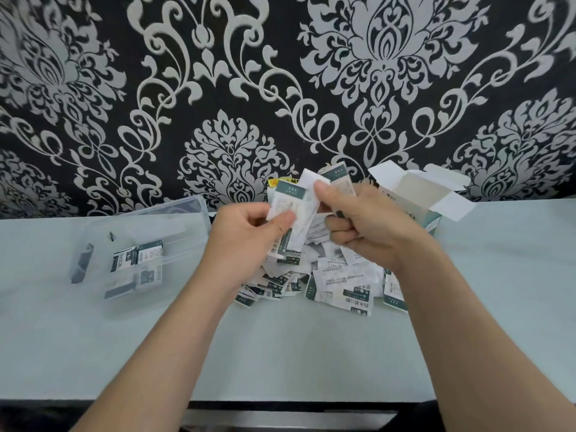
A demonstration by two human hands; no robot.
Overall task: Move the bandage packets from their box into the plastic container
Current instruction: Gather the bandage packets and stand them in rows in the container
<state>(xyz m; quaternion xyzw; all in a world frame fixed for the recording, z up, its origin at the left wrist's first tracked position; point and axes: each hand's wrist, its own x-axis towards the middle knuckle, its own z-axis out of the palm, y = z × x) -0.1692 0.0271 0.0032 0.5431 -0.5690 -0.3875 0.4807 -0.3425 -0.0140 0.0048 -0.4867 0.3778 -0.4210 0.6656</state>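
Note:
Several white and dark green bandage packets (339, 286) lie in a loose pile on the pale table, below my hands. My left hand (246, 235) pinches a small stack of packets (291, 210) between thumb and fingers. My right hand (371, 222) grips the same bunch from the right, thumb on top, with more packets fanned out behind it. The open cardboard bandage box (420, 194) lies on its side at the back right, flaps spread. The clear plastic container (187, 219) stands to the left and holds a few packets (137, 258).
The pale table (280, 353) ends in a front edge near the bottom of the view. A black and silver patterned wall (218, 88) rises right behind the table. A small yellow label (273, 182) shows behind the held packets.

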